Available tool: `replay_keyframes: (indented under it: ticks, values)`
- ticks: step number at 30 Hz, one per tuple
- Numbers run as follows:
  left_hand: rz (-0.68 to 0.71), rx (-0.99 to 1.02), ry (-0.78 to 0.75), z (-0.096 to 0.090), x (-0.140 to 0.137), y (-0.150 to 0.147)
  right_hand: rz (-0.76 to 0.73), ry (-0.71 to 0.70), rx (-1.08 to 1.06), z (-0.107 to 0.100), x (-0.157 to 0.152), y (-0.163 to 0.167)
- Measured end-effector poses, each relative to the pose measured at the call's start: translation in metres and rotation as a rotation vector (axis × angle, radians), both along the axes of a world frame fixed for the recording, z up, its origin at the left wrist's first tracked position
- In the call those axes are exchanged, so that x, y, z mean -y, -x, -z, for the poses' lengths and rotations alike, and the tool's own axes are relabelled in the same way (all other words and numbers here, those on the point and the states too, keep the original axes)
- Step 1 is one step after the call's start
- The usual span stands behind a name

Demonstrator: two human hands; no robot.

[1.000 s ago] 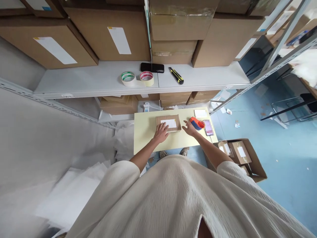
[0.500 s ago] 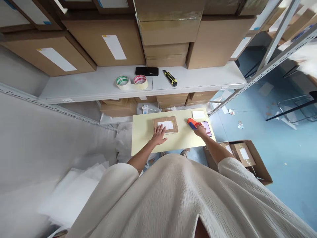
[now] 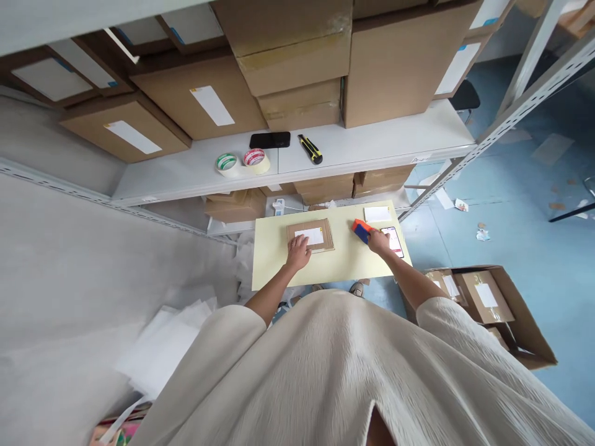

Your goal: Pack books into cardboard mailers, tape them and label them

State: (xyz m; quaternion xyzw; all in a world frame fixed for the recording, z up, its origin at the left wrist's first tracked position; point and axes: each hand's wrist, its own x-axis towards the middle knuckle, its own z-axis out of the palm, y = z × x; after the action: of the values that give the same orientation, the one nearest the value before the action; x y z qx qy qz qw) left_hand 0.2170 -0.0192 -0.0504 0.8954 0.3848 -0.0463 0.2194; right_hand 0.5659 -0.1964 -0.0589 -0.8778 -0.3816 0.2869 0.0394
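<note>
A flat cardboard box [image 3: 328,233] with a white label [image 3: 310,236] lies on the pale yellow table [image 3: 274,272]. My left hand [image 3: 298,253] is at the near edge of this box, its fingers bent over the edge and touching the label; the thumb side is partly hidden. On the right side of the table, my right hand [image 3: 379,241] is closed round an orange-and-blue handheld tool [image 3: 361,230], whose exact kind I cannot make out. Beside that hand lies a phone with a lit screen [image 3: 393,241]. Behind it is a white pad or stack of paper [image 3: 377,214].
Above the table runs a grey shelf [image 3: 381,139] with two tape rolls [image 3: 256,160], a black phone [image 3: 270,140], a utility knife [image 3: 310,149] and large boxes [image 3: 395,74]. An open carton [image 3: 534,328] with packed boxes stands right. White sheets [image 3: 162,347] lie at left.
My left hand's fingers have gone from spread out to bent together on the box edge. My right hand still holds the tool, which has turned slightly. The camera view has shifted.
</note>
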Motion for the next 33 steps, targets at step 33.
replay_keyframes:
  ticks: [33]
  values:
    - [-0.331,0.266,0.746,-0.044,-0.038,-0.139,0.351,-0.374,-0.496,-0.052,0.036,0.097]
